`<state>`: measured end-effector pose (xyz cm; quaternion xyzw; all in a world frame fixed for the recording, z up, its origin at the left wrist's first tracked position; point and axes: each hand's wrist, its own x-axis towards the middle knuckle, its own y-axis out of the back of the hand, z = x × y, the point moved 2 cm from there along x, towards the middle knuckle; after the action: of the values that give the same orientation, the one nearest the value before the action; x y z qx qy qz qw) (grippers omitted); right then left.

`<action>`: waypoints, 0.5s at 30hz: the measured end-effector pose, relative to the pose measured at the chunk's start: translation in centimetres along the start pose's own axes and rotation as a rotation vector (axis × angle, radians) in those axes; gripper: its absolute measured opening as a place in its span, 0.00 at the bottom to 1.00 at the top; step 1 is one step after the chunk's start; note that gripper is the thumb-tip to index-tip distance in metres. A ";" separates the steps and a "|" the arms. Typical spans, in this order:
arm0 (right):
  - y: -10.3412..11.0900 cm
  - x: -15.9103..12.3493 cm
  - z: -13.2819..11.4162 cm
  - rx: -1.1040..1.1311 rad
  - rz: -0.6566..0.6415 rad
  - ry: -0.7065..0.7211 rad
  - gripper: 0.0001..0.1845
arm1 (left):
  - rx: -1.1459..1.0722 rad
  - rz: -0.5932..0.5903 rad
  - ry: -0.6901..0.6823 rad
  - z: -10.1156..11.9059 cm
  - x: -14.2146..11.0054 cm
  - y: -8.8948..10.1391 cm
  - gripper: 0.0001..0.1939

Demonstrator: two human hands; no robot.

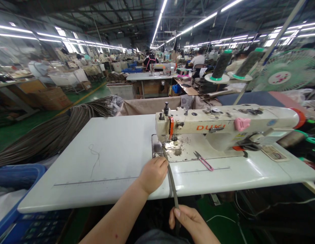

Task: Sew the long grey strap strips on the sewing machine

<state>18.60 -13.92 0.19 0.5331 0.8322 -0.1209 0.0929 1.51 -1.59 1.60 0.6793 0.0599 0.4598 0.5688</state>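
A narrow grey-brown strip (pixel 173 183) runs from the needle area of the sewing machine (pixel 193 123) over the front table edge. Close to the presser foot, my left hand (pixel 154 172) rests on the table with its fingers closed on the strip. Below the edge, my right hand (pixel 186 220) pinches the same strip between thumb and fingers. Pink-handled thread snips (pixel 204 161) lie on the table to the right of the needle. Where the strip meets the needle is too small to make out.
Loose thread (pixel 95 157) lies on the white table (pixel 117 135). A blue basket (pixel 20 173) stands at the left, below a large bundle of strips (pixel 53 125). Thread cones (pixel 222 64) and a green fan (pixel 284 73) stand at the right. Other people work farther back.
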 end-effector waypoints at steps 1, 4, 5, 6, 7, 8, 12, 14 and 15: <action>0.0 0.0 -0.1 0.002 -0.007 0.005 0.32 | -0.004 -0.004 -0.007 0.0 0.1 0.0 0.08; 0.0 0.1 0.0 -0.008 -0.023 0.013 0.32 | -0.012 -0.014 -0.012 0.2 0.2 0.1 0.08; 0.0 0.1 0.0 -0.013 -0.025 0.013 0.32 | -0.012 -0.019 -0.014 0.2 0.2 0.2 0.08; 0.0 0.1 0.1 -0.016 -0.028 0.013 0.33 | -0.013 -0.026 -0.015 0.2 0.3 0.2 0.09; 0.0 0.1 0.2 -0.017 -0.030 0.012 0.33 | -0.015 -0.034 -0.017 0.2 0.3 0.3 0.09; 0.0 0.1 0.3 -0.017 -0.029 0.012 0.33 | -0.019 -0.044 -0.018 0.3 0.3 0.3 0.09; 0.0 0.2 0.6 -0.004 -0.039 0.013 0.32 | -0.052 -0.056 -0.028 0.2 0.4 0.5 0.10; 0.1 0.2 0.6 0.004 -0.043 0.016 0.31 | -0.067 -0.052 -0.025 0.2 0.4 0.5 0.09; 0.1 0.3 0.6 0.006 -0.043 0.018 0.31 | -0.074 -0.053 -0.019 0.1 0.3 0.4 0.09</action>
<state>18.60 -13.82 -0.42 0.5164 0.8439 -0.1207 0.0811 1.59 -1.60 2.13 0.6604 0.0551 0.4400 0.6060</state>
